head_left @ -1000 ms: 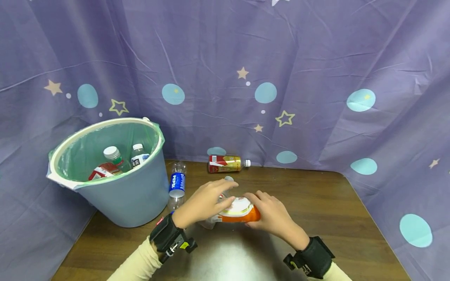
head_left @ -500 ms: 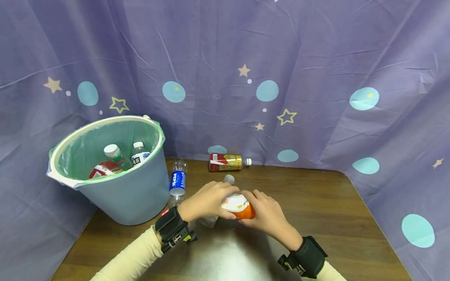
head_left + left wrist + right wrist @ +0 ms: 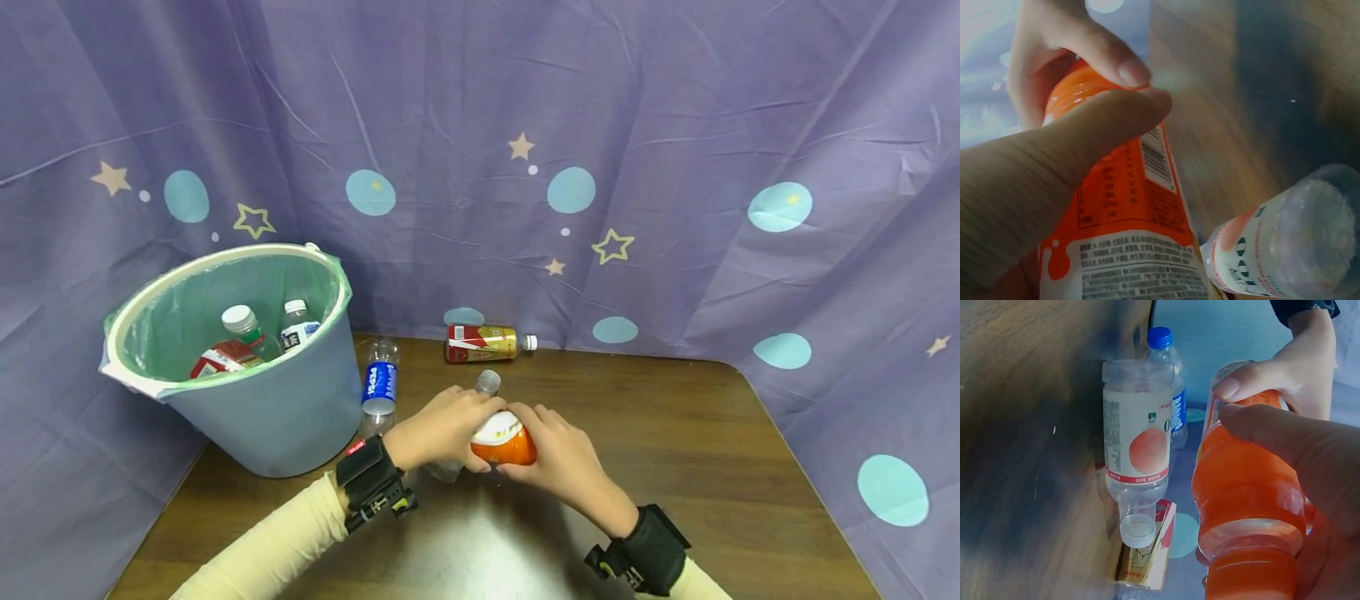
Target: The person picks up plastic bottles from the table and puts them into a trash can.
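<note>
Both hands hold an orange drink bottle (image 3: pixel 506 448) with an orange cap, low over the table. My left hand (image 3: pixel 444 425) grips its labelled part, the thumb lying across the orange label in the left wrist view. My right hand (image 3: pixel 564 454) curls round the orange shoulder near the cap, as the right wrist view shows. The two thumbs nearly meet on the bottle. Beneath and beyond the hands lies a clear bottle with a peach label (image 3: pixel 1138 434); in the head view mostly its cap end (image 3: pixel 488 382) shows, the rest hidden by my left hand.
A grey-blue bucket (image 3: pixel 281 417) with a green liner stands at left, holding several discarded bottles. Beside it lies a clear Pepsi bottle (image 3: pixel 380 383). A red-and-gold bottle (image 3: pixel 482 343) lies at the table's back edge, against the purple curtain (image 3: pixel 465 167).
The hands have come closer together round the orange bottle, and the left hand has closed on it. The bottle has turned and shifted slightly left. Other bottles stay in place.
</note>
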A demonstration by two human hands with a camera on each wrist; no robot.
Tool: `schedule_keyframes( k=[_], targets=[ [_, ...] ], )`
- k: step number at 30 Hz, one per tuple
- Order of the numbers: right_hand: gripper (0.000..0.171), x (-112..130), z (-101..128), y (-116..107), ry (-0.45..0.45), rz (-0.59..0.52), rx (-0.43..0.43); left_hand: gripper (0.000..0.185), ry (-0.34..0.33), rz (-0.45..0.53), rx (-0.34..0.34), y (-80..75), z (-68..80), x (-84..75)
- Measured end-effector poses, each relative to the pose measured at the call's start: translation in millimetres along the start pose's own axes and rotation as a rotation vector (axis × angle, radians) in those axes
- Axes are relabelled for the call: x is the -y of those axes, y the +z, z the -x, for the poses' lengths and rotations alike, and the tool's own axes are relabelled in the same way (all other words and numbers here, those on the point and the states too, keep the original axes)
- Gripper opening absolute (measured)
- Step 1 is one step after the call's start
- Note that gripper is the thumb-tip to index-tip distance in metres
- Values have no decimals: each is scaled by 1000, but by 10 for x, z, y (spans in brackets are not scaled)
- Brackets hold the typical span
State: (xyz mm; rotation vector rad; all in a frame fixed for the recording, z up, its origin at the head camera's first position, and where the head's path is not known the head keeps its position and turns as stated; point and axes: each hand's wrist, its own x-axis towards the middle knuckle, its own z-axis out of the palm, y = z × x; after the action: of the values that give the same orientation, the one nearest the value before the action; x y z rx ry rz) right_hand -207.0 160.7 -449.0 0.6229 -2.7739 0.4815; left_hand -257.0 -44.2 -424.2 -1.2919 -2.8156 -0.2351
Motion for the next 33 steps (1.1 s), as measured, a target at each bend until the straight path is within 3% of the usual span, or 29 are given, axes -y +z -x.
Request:
schedule_keyframes(
  k=[5,13,20,27,33],
  targets=[
    [83,20,8,27,-28,8,-23,76,5,-16,9,23,19,24],
    [87,0,50,56,-40,0,24,70,-6,-33,16,-30,90,75],
    [93,-138,102,16,17,10,55,67,11,-62,-40,-170,177,97],
    [101,-318,185,-8,99,8,81,69,-21,-107,-49,-451,260,110],
    [99,-418,255,-13,119,23,87,69,4,-133,-131,-895,375,107]
  ],
)
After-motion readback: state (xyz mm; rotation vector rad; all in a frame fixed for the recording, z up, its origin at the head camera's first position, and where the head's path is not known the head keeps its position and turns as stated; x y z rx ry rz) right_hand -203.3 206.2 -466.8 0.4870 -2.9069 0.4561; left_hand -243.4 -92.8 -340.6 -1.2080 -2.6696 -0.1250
